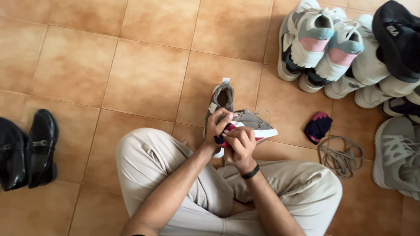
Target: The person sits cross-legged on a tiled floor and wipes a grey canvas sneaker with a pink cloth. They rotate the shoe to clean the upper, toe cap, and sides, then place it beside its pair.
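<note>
I sit cross-legged on a tiled floor. My left hand [217,124] and my right hand [240,143] are closed together on a dark blue and pink sock [224,136], held just above a grey sneaker [256,123] lying on its side. A second grey sneaker [222,99] stands upright just beyond my hands. A black band circles my right wrist.
A balled dark blue and pink sock [318,126] and a heap of grey laces [341,153] lie to the right. Several white, grey and black sneakers [341,48] crowd the upper right. A pair of black leather shoes [28,148] sits at the left.
</note>
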